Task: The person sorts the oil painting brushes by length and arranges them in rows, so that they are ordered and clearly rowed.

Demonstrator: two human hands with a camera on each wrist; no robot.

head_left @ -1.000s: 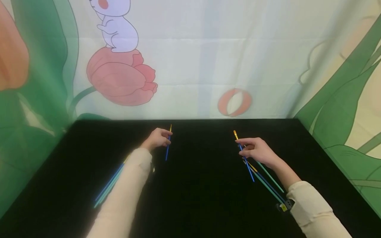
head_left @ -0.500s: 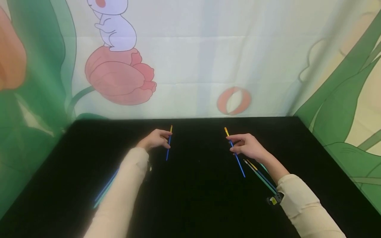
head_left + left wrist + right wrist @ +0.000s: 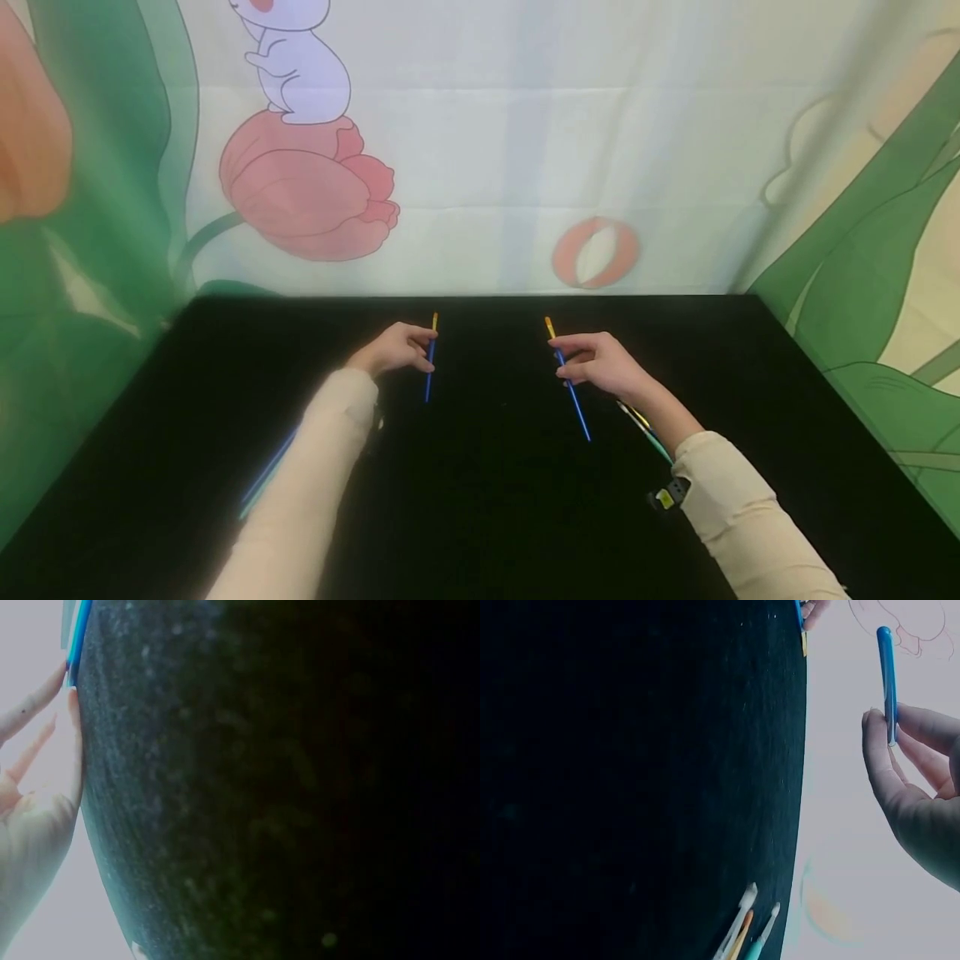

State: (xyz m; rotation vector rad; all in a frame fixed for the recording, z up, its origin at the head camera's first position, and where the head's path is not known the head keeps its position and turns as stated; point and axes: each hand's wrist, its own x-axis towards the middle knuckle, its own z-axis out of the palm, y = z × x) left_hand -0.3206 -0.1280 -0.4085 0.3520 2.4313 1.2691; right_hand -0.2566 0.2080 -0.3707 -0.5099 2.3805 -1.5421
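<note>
Paintbrush (image 3: 428, 385) in your left hand (image 3: 392, 347): blue shaft, yellow end pointing away from you, fingers (image 3: 422, 332) pinched on it. Your right hand (image 3: 603, 363) has a second blue brush (image 3: 577, 407), fingers clamped on it too, tilted, yellow end also away. Both over the black desk (image 3: 480, 500), apart. More brushes (image 3: 647, 432) lie partly hidden by your right sleeve (image 3: 742, 500); another bundle (image 3: 268, 470) beside your left sleeve (image 3: 307, 492).

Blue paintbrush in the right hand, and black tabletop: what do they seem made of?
Blue paintbrush: glossy plastic or lacquered wood, judging by its pale lengthwise streak; I can't tell which. Black tabletop: perhaps matte cloth, given no reflections and scattered pale flecks.
</note>
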